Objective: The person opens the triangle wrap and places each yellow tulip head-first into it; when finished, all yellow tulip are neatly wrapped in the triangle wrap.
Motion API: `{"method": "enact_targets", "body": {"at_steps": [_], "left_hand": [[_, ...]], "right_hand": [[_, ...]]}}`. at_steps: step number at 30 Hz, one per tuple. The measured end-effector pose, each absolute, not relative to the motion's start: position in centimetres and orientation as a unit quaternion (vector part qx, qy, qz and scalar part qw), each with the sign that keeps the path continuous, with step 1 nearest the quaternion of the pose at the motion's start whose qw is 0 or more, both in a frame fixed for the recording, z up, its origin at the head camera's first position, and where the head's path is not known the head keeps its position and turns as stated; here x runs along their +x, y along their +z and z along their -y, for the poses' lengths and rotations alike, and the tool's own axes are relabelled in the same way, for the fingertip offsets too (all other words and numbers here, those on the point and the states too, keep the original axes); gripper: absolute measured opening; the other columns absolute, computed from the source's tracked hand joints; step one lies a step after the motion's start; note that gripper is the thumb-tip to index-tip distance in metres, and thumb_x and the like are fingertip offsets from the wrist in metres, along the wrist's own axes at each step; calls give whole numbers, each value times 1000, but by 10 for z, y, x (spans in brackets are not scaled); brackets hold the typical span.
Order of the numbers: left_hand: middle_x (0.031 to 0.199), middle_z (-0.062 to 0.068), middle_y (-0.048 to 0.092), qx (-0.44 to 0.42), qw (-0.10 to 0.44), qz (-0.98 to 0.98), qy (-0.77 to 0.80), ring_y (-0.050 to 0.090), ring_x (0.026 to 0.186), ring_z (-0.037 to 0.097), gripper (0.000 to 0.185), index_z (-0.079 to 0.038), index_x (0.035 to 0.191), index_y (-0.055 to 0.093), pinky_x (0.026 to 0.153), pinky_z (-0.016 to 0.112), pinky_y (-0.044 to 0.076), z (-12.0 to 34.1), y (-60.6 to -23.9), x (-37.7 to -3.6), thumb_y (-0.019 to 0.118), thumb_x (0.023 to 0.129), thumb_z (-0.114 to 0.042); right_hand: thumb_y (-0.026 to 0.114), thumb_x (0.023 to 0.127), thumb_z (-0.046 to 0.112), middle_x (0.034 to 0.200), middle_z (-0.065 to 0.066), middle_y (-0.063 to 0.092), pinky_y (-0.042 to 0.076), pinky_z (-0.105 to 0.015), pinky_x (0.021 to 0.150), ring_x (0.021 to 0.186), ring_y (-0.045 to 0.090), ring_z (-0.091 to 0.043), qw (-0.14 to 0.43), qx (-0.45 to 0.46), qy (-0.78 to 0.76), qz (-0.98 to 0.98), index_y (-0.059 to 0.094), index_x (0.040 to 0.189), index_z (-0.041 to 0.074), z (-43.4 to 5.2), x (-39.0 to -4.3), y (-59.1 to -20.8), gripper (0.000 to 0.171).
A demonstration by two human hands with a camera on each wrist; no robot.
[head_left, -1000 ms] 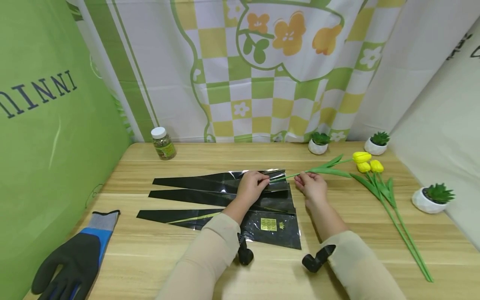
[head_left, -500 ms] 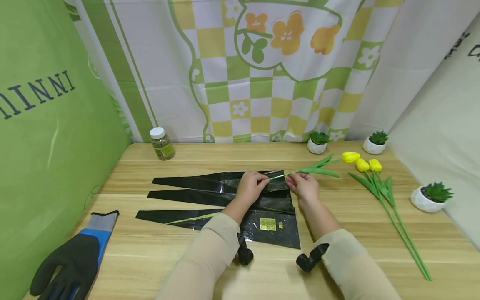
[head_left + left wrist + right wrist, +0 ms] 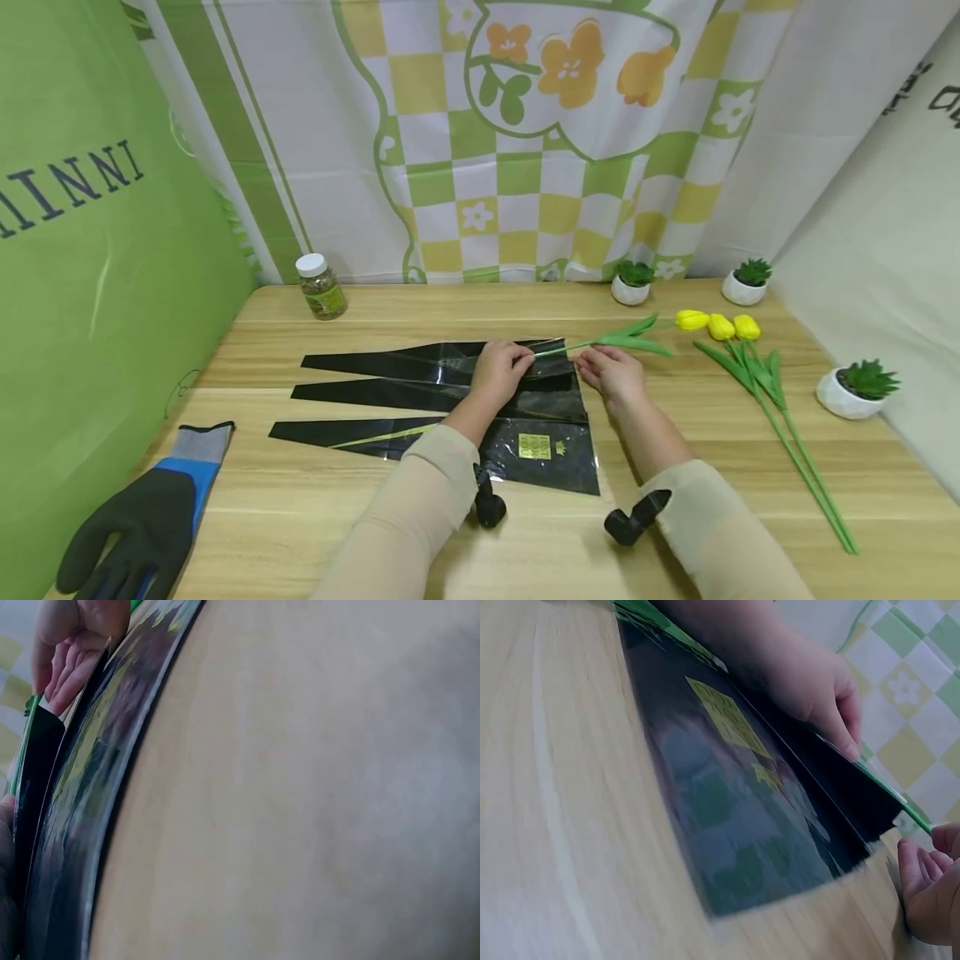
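In the head view my left hand (image 3: 501, 371) rests over a black plastic flower sleeve (image 3: 551, 467) with gold print, one of several spread on the table. Its thumb and forefinger pinch the back sleeve's edge, right where the green stem runs in. My right hand (image 3: 615, 375), beyond the sleeves' wide end, pinches the stem of a yellow artificial tulip (image 3: 692, 320). The tulip's leaves (image 3: 633, 335) and bloom point right. In the right wrist view the stem (image 3: 915, 815) runs along the sleeve between both hands; its lower end is hidden.
Two more yellow tulips (image 3: 798, 442) lie to the right. Small potted succulents (image 3: 855, 392) stand at the right and back. A white-capped jar (image 3: 322, 287) is at the back left, a dark work glove (image 3: 146, 517) at the front left.
The tulip has slid left, its stem farther in over the sleeve. My right hand went left with it, then shifted slightly back right. My left hand has stayed in place.
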State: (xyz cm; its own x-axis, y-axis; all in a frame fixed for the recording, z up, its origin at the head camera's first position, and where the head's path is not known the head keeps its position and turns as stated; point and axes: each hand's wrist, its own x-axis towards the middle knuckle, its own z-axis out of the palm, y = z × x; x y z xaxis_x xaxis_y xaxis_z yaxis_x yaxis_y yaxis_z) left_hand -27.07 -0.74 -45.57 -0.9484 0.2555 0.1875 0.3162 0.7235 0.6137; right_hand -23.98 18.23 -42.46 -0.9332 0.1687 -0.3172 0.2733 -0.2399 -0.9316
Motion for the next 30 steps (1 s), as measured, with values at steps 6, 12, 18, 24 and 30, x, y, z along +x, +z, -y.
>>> {"method": "enact_targets", "body": {"at_steps": [6,12,18,24,30], "left_hand": [[115,2,69,-154,44,928,-335,59,113,22,22,-17,109,75,98,38,51,7,-456,-271,60,98,-29],[114,3,70,-161,54,930,-327,60,112,23,22,-16,109,76,99,38,50,7,-456,-271,60,98,-28],[112,3,70,-158,51,931,-325,60,110,22,22,-16,108,76,97,37,50,6,-456,-271,60,98,-28],[112,2,70,-160,53,933,-318,60,109,22,22,-17,108,76,97,38,51,6,-457,-272,60,98,-29],[110,1,71,-162,56,935,-311,61,108,22,21,-17,107,76,97,37,50,6,-457,-272,61,98,-29]], "right_hand": [[49,101,7,83,9,65,56,-15,82,78,66,1,36,184,-762,-619,29,148,-11,-198,-233,-422,54],[49,102,12,82,8,62,55,-13,80,75,64,2,32,201,-748,-632,31,146,-12,-219,-228,-421,53],[51,101,22,90,8,58,54,-12,81,79,61,1,46,241,-743,-622,22,154,-1,-254,-225,-418,64],[54,100,16,88,11,60,56,-14,77,80,57,-1,17,249,-772,-585,50,125,11,-283,-225,-416,26],[56,98,13,93,9,59,56,-15,77,80,58,0,18,249,-765,-594,50,135,4,-278,-233,-417,38]]}}
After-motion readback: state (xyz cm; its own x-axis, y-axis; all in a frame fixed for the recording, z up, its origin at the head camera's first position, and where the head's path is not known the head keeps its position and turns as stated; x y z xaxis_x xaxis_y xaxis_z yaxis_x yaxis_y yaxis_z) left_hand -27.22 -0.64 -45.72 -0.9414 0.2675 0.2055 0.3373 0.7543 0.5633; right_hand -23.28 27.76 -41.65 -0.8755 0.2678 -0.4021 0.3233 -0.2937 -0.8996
